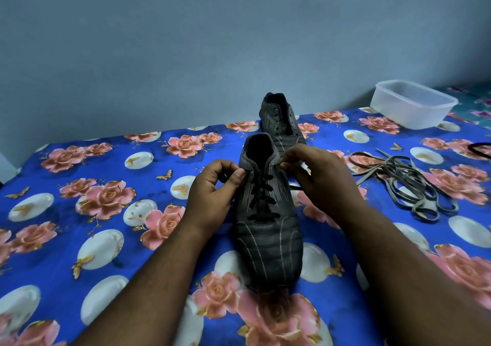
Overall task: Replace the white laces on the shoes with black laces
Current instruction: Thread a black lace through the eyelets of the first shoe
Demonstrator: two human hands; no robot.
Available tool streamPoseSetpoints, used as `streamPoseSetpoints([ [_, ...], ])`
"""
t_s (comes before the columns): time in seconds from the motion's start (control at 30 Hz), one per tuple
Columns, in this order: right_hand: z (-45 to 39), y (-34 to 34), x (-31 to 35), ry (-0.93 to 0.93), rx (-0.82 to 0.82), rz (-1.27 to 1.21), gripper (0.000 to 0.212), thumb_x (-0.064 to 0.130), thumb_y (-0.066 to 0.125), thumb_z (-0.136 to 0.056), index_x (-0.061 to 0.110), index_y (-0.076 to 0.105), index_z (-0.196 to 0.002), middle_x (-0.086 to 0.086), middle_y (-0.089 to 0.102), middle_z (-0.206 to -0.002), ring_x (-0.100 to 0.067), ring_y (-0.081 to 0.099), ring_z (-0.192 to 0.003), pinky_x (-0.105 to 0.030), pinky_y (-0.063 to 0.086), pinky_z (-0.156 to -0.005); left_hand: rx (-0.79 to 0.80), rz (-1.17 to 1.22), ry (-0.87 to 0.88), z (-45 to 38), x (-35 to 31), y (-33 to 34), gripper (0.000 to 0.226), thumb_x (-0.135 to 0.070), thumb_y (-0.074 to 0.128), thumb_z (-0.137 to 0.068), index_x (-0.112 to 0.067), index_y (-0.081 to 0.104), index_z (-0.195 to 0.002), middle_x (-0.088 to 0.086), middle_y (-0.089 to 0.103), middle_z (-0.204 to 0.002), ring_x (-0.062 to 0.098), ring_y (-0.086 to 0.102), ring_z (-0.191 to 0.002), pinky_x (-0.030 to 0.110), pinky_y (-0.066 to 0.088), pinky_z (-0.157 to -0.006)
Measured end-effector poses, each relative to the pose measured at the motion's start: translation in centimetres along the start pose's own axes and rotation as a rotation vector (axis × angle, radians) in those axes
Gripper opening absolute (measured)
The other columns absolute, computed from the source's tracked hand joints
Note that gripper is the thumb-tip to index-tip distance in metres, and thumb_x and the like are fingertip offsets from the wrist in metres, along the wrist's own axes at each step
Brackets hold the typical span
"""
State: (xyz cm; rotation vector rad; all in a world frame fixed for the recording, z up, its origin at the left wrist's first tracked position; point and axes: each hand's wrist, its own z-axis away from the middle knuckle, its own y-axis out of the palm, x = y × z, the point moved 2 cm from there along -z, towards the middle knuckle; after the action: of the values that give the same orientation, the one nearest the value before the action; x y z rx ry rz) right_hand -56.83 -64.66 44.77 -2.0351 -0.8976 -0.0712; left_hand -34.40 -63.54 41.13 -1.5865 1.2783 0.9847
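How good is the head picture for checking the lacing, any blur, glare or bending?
Head view: dim, bluish light, no glare; near shoe and black lace reasonably sharp; wide-angle bending curves the bedsheet edge; forearms at the bottom look soft; plastic tub near the corner is slightly stretched.

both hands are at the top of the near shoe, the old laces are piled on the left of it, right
Not quite. In the head view both hands, left hand and right hand, are at the top of the near shoe, but the old laces are piled on its right.
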Motion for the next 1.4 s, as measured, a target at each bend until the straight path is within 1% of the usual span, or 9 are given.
streamPoseSetpoints([
  [0.2, -0.1, 0.1, 0.2, -0.003, 0.03, -0.023, 0.011, 0.029, 0.062, -0.097, 0.019, 0.063, -0.097, 0.006, 0.066, -0.085, -0.017, 0.059, -0.079, -0.039, 0.048, -0.068, 0.036, 0.11, -0.061, 0.1, 0.0, 0.4, 0.009, -0.021, 0.068, -0.095, -0.017, 0.063, -0.088, -0.002, 0.062, -0.076, 0.01, 0.054, -0.069, 0.026, 0.047, -0.062],
  [0.33, 0.1, 0.3, 0.0, 0.068, 0.084, -0.062, 0.015, 0.035, 0.059, -0.099, 0.02, 0.06, -0.098, 0.004, 0.067, -0.082, -0.02, 0.061, -0.076, -0.043, 0.05, -0.068, 0.166, 0.072, -0.092, 0.7, -0.5, 0.3, 0.034, -0.042, 0.072, -0.082, -0.011, 0.06, -0.089, 0.009, 0.052, -0.074, 0.018, 0.045, -0.067, 0.031, 0.043, -0.06],
  [0.47, 0.4, 0.5, 0.0, 0.112, 0.15, -0.113, 0.022, 0.044, 0.054, -0.097, 0.022, 0.057, -0.097, 0.004, 0.066, -0.079, -0.015, 0.061, -0.069, -0.042, 0.051, -0.066, 0.242, 0.029, -0.057, 1.2, -1.1, 0.3, 0.034, -0.04, 0.074, -0.082, -0.009, 0.06, -0.079, 0.003, 0.056, -0.071, 0.015, 0.05, -0.068, 0.031, 0.045, -0.064],
  [0.63, 0.5, 0.4, -0.3, 0.127, 0.163, -0.108, 0.027, 0.052, 0.051, -0.095, 0.025, 0.056, -0.096, 0.006, 0.064, -0.077, -0.012, 0.06, -0.069, -0.041, 0.051, -0.064, 0.332, -0.019, -0.073, 1.2, -1.0, -0.6, 0.038, -0.034, 0.084, -0.073, -0.007, 0.058, -0.08, 0.005, 0.04, -0.063, 0.018, 0.034, -0.061, 0.032, 0.034, -0.06],
  [0.9, 0.4, 0.6, -0.4, 0.115, 0.149, -0.09, 0.02, 0.045, 0.052, -0.099, 0.025, 0.054, -0.098, 0.006, 0.065, -0.079, -0.014, 0.059, -0.07, -0.04, 0.051, -0.065, 0.314, 0.011, -0.037, 1.1, -0.7, -0.7, 0.026, -0.031, 0.077, -0.085, -0.013, 0.06, -0.079, -0.003, 0.049, -0.064, 0.011, 0.043, -0.061, 0.022, 0.04, -0.059],
  [1.07, 0.3, 0.3, -0.5, 0.121, 0.142, -0.132, 0.014, 0.041, 0.056, -0.099, 0.029, 0.052, -0.094, 0.009, 0.065, -0.074, -0.007, 0.06, -0.063, -0.039, 0.052, -0.062, 0.064, 0.149, -0.175, 0.3, -1.0, -1.2, 0.046, -0.051, 0.058, -0.091, -0.006, 0.058, -0.079, 0.01, 0.034, -0.06, 0.013, 0.03, -0.047, 0.022, 0.033, -0.045],
  [1.17, -0.1, -0.4, -0.1, 0.124, 0.125, -0.208, 0.015, 0.036, 0.065, -0.097, 0.027, 0.057, -0.089, 0.012, 0.063, -0.068, -0.007, 0.058, -0.06, -0.032, 0.047, -0.057, 0.004, -0.043, -0.109, 0.0, -1.8, -1.8, 0.04, -0.043, 0.06, -0.098, -0.009, 0.064, -0.078, -0.005, 0.039, -0.05, 0.007, 0.032, -0.043, 0.018, 0.031, -0.04],
  [1.3, -0.9, -1.4, 1.2, 0.202, 0.185, -0.427, 0.013, 0.026, 0.07, -0.095, 0.022, 0.06, -0.088, 0.003, 0.063, -0.063, -0.012, 0.058, -0.053, -0.026, 0.049, -0.051, 0.079, -0.08, -0.165, -0.4, -3.1, -2.4, 0.041, -0.037, 0.053, -0.104, 0.0, 0.064, -0.089, -0.009, 0.035, -0.046, 0.008, 0.029, -0.042, 0.02, 0.027, -0.042],
  [1.4, -1.2, -2.1, 2.7, 0.244, 0.29, -0.474, 0.011, 0.02, 0.07, -0.096, 0.014, 0.061, -0.094, 0.0, 0.062, -0.064, -0.015, 0.058, -0.054, -0.029, 0.05, -0.052, 0.136, -0.148, -0.211, 0.3, -4.3, -2.9, 0.04, -0.037, 0.053, -0.104, -0.001, 0.065, -0.09, -0.013, 0.038, -0.047, 0.01, 0.034, -0.047, 0.022, 0.035, -0.047],
])
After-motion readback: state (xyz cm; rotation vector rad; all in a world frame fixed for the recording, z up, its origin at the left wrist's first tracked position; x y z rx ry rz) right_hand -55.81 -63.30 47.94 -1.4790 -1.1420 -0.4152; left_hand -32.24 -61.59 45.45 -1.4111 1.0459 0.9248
